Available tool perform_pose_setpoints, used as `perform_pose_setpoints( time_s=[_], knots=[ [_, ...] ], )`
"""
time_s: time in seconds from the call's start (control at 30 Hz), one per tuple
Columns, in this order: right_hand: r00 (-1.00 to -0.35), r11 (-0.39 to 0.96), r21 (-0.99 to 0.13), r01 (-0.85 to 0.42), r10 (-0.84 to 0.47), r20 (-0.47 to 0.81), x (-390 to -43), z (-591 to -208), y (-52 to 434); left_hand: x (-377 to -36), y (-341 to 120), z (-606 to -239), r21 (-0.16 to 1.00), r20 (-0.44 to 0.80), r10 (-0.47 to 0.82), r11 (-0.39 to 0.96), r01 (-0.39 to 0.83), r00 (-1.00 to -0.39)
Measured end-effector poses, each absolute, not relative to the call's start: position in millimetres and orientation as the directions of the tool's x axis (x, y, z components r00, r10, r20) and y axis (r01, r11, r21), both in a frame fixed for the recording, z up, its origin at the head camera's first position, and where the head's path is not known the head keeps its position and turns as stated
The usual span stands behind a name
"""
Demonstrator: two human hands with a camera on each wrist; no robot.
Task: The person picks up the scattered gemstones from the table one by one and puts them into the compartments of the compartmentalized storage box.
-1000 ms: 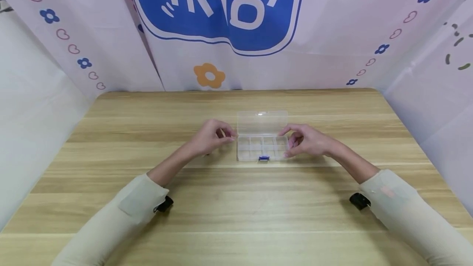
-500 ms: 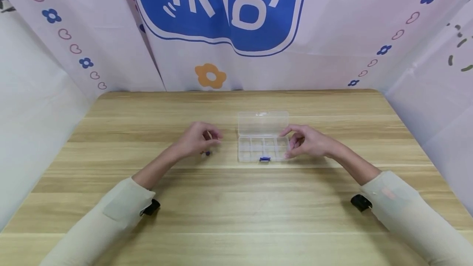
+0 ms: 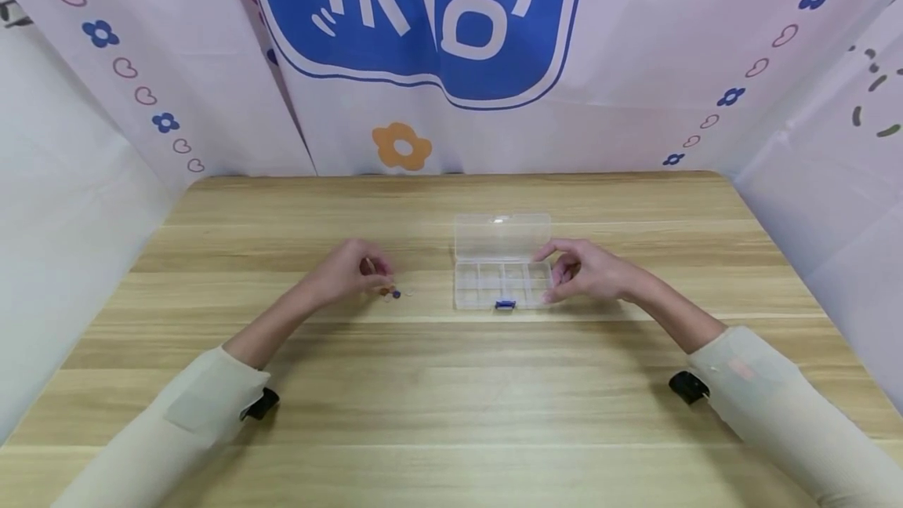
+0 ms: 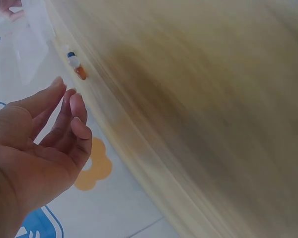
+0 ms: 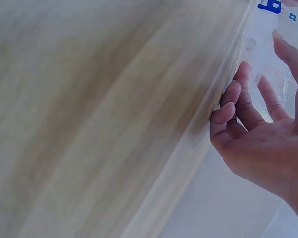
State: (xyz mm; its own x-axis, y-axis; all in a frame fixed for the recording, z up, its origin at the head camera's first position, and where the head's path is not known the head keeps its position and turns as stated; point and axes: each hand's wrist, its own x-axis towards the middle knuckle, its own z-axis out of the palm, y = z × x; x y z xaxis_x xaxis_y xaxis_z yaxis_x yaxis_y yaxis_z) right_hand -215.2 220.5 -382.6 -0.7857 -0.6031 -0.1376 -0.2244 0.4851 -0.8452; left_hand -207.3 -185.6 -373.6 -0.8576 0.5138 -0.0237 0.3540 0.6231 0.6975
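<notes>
A clear plastic compartment box (image 3: 501, 282) lies mid-table with its lid (image 3: 502, 235) folded open behind and a blue latch (image 3: 504, 304) at the front. My right hand (image 3: 564, 269) holds the box's right end between thumb and curled fingers; the right wrist view shows this hand (image 5: 248, 99) against the box (image 5: 260, 44). My left hand (image 3: 370, 269) hovers left of the box, just above a few small pieces (image 3: 391, 294), blue, white and orange. In the left wrist view the hand (image 4: 64, 109) is empty with relaxed fingers, and the pieces (image 4: 75, 63) lie just beyond the fingertips.
The wooden table (image 3: 451, 382) is boxed in by white and pink printed cloth walls (image 3: 437, 124) at the back and both sides. My sleeved forearms reach in over the table's near half.
My left hand has drawn away from the box's left end, moving left and nearer, to the small pieces. The right hand and the box have stayed put.
</notes>
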Motion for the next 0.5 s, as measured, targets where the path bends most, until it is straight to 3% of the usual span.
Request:
perform_pose_setpoints(
  time_s=[0.5],
  knots=[
    [-0.786,0.48,-0.851,-0.211,-0.601,-0.144,-214.7,-382.5,220.2,-207.0,-194.4,-375.4,0.682,-0.106,0.529,0.655,0.325,-0.842]
  ],
)
